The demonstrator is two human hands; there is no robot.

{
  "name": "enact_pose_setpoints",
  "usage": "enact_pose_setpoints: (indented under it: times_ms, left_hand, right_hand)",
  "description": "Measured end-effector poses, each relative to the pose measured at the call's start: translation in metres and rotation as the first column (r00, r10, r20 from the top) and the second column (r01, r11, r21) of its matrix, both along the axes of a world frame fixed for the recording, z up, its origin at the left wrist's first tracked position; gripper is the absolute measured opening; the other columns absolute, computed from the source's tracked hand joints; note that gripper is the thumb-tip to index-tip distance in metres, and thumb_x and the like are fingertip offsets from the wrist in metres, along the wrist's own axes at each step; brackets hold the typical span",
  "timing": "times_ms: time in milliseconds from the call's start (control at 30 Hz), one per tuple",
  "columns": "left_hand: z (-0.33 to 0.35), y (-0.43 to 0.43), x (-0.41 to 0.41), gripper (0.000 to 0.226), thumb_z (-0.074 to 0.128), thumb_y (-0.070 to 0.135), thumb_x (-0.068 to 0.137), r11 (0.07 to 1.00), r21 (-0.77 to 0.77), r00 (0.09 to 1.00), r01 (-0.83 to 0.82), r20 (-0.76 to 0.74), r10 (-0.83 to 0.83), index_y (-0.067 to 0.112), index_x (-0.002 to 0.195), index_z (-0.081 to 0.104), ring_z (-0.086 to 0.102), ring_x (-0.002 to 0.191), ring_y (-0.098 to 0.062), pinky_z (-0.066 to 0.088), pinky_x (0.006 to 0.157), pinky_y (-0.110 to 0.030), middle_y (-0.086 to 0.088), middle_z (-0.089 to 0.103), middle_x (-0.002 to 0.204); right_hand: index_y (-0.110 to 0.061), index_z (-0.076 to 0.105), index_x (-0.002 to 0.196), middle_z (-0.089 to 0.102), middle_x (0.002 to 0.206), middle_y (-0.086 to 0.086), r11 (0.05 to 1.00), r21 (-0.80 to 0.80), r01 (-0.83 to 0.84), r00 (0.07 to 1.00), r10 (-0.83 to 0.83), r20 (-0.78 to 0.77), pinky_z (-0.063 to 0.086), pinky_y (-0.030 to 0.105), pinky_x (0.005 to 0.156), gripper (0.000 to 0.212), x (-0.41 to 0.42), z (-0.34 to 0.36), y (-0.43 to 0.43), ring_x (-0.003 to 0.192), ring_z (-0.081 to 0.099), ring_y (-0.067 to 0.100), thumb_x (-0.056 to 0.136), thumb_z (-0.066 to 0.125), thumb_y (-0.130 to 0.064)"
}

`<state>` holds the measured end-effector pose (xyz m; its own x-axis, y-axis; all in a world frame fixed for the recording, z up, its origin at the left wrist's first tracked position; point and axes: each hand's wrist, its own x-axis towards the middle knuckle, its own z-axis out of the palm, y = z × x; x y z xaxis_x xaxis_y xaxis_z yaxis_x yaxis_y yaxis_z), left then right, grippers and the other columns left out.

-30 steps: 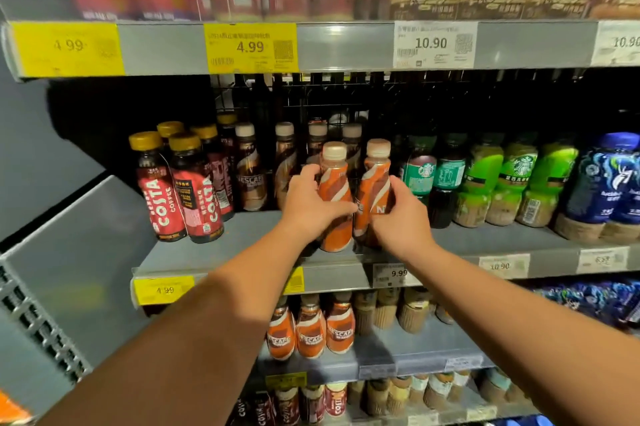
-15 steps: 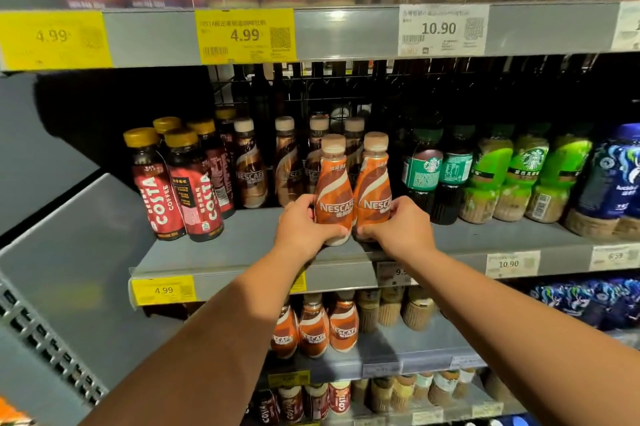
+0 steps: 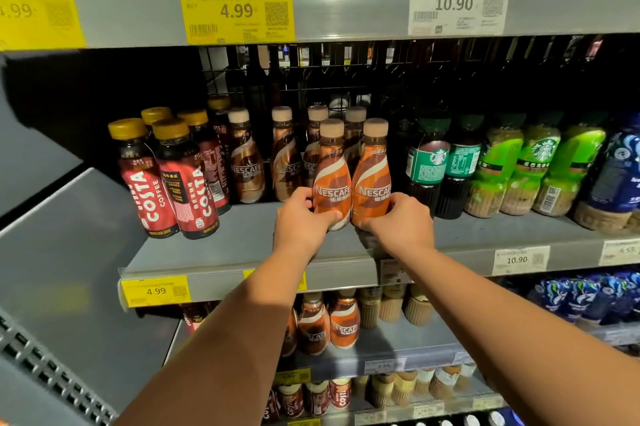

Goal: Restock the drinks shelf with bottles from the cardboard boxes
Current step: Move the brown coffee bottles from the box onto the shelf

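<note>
Two orange Nescafe bottles stand upright side by side on the grey middle shelf (image 3: 242, 245). My left hand (image 3: 304, 221) grips the base of the left orange bottle (image 3: 331, 176). My right hand (image 3: 398, 221) grips the base of the right orange bottle (image 3: 372, 172). Both labels face me. Several brown Nescafe bottles (image 3: 246, 162) stand in rows behind and to the left of them. No cardboard box is in view.
Red Costa bottles (image 3: 183, 183) stand at the shelf's left; Starbucks bottles (image 3: 429, 162) and green bottles (image 3: 536, 169) fill the right, then a blue bottle (image 3: 620, 172). An upper shelf edge (image 3: 346, 6) with price tags hangs above. Lower shelves hold more bottles. A grey side panel (image 3: 59, 269) stands left.
Both hands slid down from the bottles' middles to their bases, and the two orange bottles were turned so their labels face forward and now stand straight.
</note>
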<state>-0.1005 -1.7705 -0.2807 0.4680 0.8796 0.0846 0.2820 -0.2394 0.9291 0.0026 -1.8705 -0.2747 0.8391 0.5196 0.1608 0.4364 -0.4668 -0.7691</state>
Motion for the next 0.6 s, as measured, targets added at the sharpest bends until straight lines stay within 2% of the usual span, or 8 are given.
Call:
enact_pose_setpoints:
  times_ms: [133, 267, 600]
  left_hand:
    - [-0.001, -0.002, 0.003, 0.045, 0.075, 0.021, 0.078, 1.000, -0.002, 1.000, -0.009, -0.004, 0.009, 0.020, 0.119, 0.057, 0.062, 0.103, -0.019, 0.047, 0.090, -0.033, -0.001, 0.066, 0.116]
    - [-0.002, -0.002, 0.005, 0.046, 0.075, 0.024, 0.078, 0.999, 0.016, 0.999, -0.039, -0.027, 0.039, 0.020, 0.119, 0.055, 0.062, 0.104, -0.020, 0.048, 0.093, -0.036, 0.000, 0.065, 0.118]
    - [-0.002, -0.001, 0.005, 0.045, 0.073, 0.023, 0.080, 0.999, 0.005, 0.998, -0.034, -0.044, 0.034, 0.019, 0.120, 0.054, 0.060, 0.110, -0.019, 0.047, 0.096, -0.036, -0.001, 0.064, 0.122]
  right_hand:
    - [-0.015, 0.066, 0.084, 0.070, 0.087, 0.006, 1.000, 0.001, -0.004, 1.000, 0.004, 0.031, 0.043, 0.028, 0.066, 0.021, 0.002, -0.004, 0.000, 0.085, 0.065, 0.025, 0.078, 0.071, -0.034]
    - [-0.013, 0.058, 0.098, 0.068, 0.100, 0.009, 0.996, -0.009, 0.083, 0.996, -0.083, 0.030, 0.049, 0.034, 0.072, 0.032, 0.003, -0.007, 0.007, 0.094, 0.063, 0.030, 0.079, 0.073, -0.034]
    - [-0.015, 0.059, 0.102, 0.068, 0.102, 0.008, 0.992, -0.035, 0.119, 0.991, -0.117, 0.056, 0.046, 0.032, 0.070, 0.035, 0.000, -0.008, 0.009, 0.095, 0.064, 0.029, 0.080, 0.073, -0.037]
